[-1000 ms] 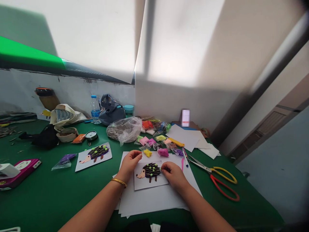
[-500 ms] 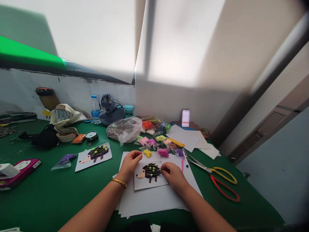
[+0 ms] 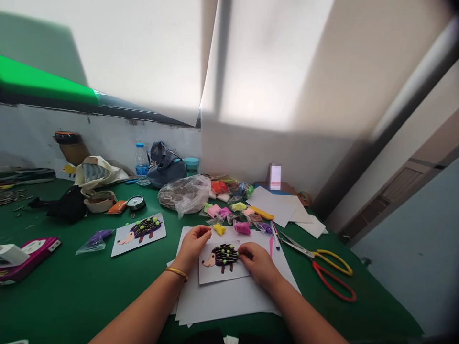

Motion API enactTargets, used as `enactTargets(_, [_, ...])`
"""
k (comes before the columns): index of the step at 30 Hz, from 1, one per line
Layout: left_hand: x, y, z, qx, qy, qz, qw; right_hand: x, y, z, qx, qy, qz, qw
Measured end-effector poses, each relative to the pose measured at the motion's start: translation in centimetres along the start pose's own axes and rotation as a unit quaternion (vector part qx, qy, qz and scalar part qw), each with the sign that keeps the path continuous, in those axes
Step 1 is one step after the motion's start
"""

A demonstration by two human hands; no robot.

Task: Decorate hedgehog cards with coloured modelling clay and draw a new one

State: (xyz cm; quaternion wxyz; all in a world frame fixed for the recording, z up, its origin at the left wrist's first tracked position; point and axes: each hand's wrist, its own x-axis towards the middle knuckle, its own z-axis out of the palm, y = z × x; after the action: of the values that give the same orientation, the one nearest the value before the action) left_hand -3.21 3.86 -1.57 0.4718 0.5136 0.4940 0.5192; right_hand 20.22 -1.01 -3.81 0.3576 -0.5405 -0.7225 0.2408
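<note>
A white card (image 3: 215, 276) lies on a stack of white paper (image 3: 211, 303), bearing a dark clay hedgehog (image 3: 226, 254) with a pink face, brown legs and several green balls. My right hand (image 3: 258, 260) is at the card's right side, its fingers pinched at the hedgehog's rear edge; whatever they hold is hidden. Over the card's upper left corner is my left hand (image 3: 193, 244), thumb and fingertips pressed together, the thing between them too small to make out. A similar hedgehog card (image 3: 158, 231) lies to the left.
Large scissors (image 3: 308, 253) lie at the right beside pens (image 3: 275, 236). Behind the paper are packs of coloured clay (image 3: 242, 228), a plastic bag (image 3: 184, 193) and loose white sheets (image 3: 272, 205). A magenta box (image 3: 34, 258) and a bag of purple clay (image 3: 96, 240) are at the left.
</note>
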Motion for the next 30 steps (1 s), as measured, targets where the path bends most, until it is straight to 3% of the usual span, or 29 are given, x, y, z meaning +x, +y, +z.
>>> enactTargets(20, [0.25,-0.36,0.13,0.015,0.000,0.002,1.000,0.51,-0.46,0.16,-0.028,-0.004,-0.012,1.000])
enactTargets(30, [0.44,-0.70,-0.07,0.007,0.005,0.021,1.000,0.07,-0.50,-0.30,0.030,0.030,0.007,0.999])
